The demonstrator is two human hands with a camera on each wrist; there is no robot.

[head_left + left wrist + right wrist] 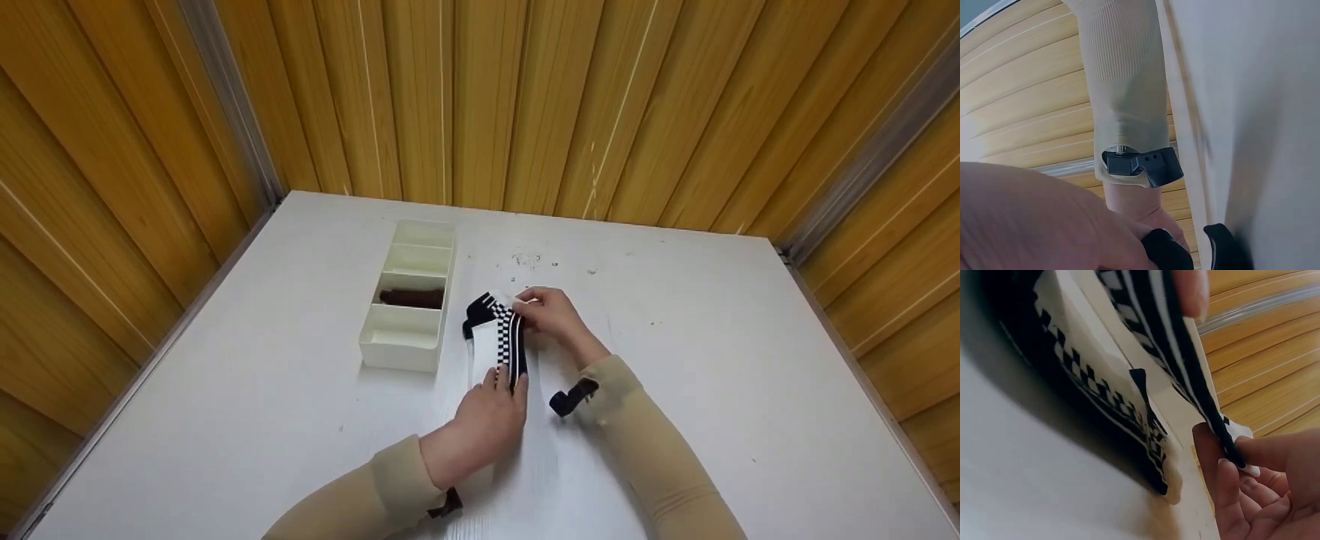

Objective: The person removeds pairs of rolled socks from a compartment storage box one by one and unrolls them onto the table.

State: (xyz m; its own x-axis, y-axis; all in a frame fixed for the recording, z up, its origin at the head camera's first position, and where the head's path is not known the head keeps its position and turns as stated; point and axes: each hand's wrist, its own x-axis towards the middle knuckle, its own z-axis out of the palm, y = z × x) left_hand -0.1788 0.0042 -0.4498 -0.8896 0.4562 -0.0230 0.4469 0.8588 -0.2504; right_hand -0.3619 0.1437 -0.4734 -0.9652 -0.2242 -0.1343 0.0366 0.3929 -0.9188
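Your right hand pinches the far end of a black-and-white checkered sock lying on the white table, just right of the compartment organizer. Your left hand presses flat, fingers extended, on the sock's near end.

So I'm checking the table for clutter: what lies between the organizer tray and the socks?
Only a narrow strip of bare white table lies between the tray and the socks; the head view shows it.
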